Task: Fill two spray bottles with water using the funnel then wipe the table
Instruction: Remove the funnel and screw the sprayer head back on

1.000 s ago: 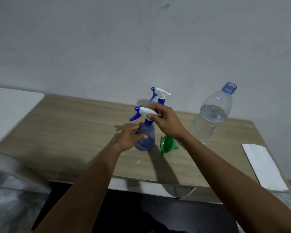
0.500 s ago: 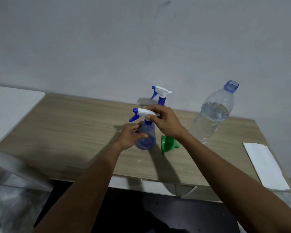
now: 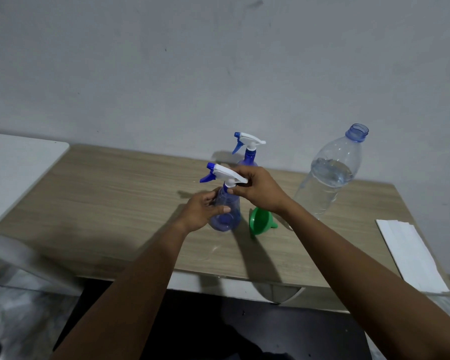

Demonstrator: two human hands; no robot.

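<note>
1. My left hand (image 3: 203,211) curls round the rounded, translucent blue belly of the near spray bottle (image 3: 227,216), which stands upright on the matte wood-grain table (image 3: 102,198).
2. My right hand (image 3: 260,190) pinches its white plastic trigger head (image 3: 225,174), which sits tilted.
3. The glossy green funnel (image 3: 260,220) lies on its side just right of the bottle.
4. The second spray bottle (image 3: 248,149) stands behind it, and the clear, uncapped water bottle (image 3: 327,175) is to the right.
</note>
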